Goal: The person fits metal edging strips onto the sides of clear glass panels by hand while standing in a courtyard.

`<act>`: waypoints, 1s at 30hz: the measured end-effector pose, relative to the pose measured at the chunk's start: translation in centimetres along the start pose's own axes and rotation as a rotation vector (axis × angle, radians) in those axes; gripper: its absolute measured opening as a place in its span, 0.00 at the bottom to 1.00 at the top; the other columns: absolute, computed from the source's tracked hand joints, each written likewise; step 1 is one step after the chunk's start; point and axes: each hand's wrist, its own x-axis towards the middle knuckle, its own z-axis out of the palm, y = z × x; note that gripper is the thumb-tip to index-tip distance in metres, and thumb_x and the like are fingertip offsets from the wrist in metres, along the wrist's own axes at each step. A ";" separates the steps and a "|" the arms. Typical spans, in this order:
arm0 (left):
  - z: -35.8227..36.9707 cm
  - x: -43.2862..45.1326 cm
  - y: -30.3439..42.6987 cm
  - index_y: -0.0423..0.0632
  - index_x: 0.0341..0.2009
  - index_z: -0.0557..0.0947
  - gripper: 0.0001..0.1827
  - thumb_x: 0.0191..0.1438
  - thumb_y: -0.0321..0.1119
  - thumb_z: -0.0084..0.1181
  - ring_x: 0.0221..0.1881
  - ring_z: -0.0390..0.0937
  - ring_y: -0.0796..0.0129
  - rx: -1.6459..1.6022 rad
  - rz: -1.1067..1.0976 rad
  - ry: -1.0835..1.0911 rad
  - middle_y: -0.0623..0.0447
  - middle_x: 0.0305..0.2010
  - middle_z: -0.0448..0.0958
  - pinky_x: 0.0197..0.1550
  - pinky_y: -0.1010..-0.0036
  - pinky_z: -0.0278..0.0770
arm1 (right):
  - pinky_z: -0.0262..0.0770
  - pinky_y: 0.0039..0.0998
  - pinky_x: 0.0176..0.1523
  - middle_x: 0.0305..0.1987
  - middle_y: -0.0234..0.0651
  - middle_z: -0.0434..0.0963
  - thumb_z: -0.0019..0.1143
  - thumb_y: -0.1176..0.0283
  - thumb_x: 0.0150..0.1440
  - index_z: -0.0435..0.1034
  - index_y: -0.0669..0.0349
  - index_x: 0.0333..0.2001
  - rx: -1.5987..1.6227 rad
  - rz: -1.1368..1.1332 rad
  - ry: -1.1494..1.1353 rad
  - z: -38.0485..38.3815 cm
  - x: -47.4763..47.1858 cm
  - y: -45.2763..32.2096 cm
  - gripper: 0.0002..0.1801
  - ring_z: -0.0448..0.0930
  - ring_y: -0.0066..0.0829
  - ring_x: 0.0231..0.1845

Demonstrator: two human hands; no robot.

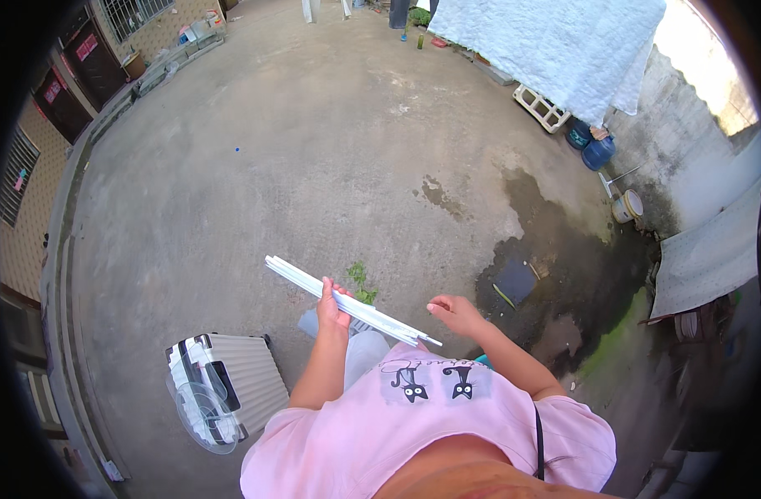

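My left hand [334, 307] is closed around a bundle of thin white strips or rods [299, 277], held slanting across in front of my waist. Their lower right ends [418, 337] are uneven and reach near my pink shirt. To the right, apart from the bundle, is my right hand [456, 315] with its fingers curled. No object shows in it, but its palm is hidden. Green leaves [357, 274] lie on the concrete just beyond the bundle. Part of a grey-blue plastic thing [309, 322] shows behind my left wrist.
A ribbed pale box-shaped case [249, 368] stands at lower left, with clear round plastic pieces [207, 418] on it. Wet ground [580, 268] spreads to the right. Along the wall are a bucket [627, 207], a squeegee [607, 185], blue water jugs [599, 153] and a hanging white quilt [549, 50].
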 end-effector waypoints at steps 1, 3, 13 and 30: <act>2.6 0.0 -0.4 0.53 0.30 0.70 0.13 0.54 0.47 0.55 0.21 0.65 0.76 -0.026 -0.003 -0.071 0.62 0.20 0.65 0.26 0.76 0.71 | 0.72 0.31 0.42 0.36 0.41 0.78 0.50 0.53 0.55 0.71 0.64 0.43 0.056 -0.073 0.008 -0.8 0.8 -1.8 0.24 0.78 0.33 0.37; 6.7 0.3 -0.9 0.52 0.32 0.71 0.13 0.53 0.45 0.57 0.23 0.66 0.75 -0.078 -0.061 -0.141 0.61 0.22 0.66 0.26 0.75 0.71 | 0.71 0.29 0.44 0.38 0.39 0.78 0.50 0.55 0.56 0.69 0.66 0.46 0.188 -0.147 -0.039 -1.2 2.4 -4.8 0.25 0.78 0.32 0.39; 15.6 10.5 0.8 0.51 0.36 0.74 0.10 0.53 0.40 0.57 0.26 0.71 0.73 -0.073 -0.166 -0.264 0.58 0.26 0.72 0.30 0.72 0.76 | 0.73 0.24 0.28 0.31 0.33 0.74 0.52 0.63 0.56 0.65 0.63 0.47 0.542 0.139 -0.546 -5.2 14.5 -8.7 0.19 0.75 0.20 0.26; 42.3 36.7 21.8 0.45 0.53 0.63 0.20 0.57 0.30 0.49 0.57 0.66 0.53 -0.090 0.004 -0.648 0.44 0.56 0.67 0.56 0.55 0.70 | 0.71 0.23 0.27 0.28 0.34 0.73 0.58 0.71 0.50 0.64 0.66 0.44 0.404 -0.090 -0.379 -15.3 52.7 -27.9 0.19 0.74 0.20 0.23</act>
